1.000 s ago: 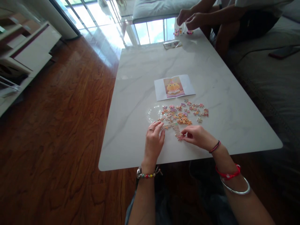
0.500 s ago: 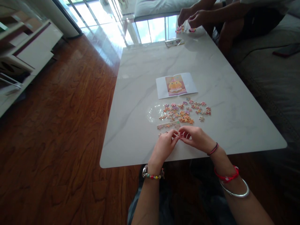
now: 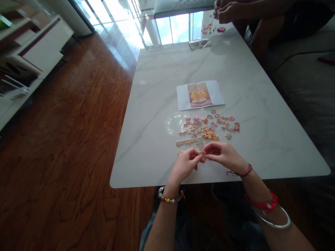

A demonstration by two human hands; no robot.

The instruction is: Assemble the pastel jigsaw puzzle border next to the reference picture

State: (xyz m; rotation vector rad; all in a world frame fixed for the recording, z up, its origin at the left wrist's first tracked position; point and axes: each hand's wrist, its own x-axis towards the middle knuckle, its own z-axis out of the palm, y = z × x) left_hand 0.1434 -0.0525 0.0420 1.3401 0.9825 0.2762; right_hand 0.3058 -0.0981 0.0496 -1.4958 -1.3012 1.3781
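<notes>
My left hand [image 3: 184,164] and my right hand [image 3: 224,156] meet just above the near edge of the white marble table [image 3: 157,104]. Both pinch the same small pink puzzle piece [image 3: 203,155] between fingertips. Just beyond them lies a joined strip of puzzle pieces [image 3: 190,142]. Farther back, several loose pink and orange pieces [image 3: 209,125] are scattered. A printed reference picture [image 3: 200,94] lies past the loose pieces.
A clear plastic bag [image 3: 175,122] lies left of the loose pieces. Another person's hands [image 3: 226,7] work over small pieces at the far end, beside a small packet [image 3: 199,43]. A grey sofa [image 3: 300,80] runs along the right; wooden floor [image 3: 65,122] lies left.
My left hand left the joined strip and came right to meet my right hand. Both now hold a piece lifted slightly toward me.
</notes>
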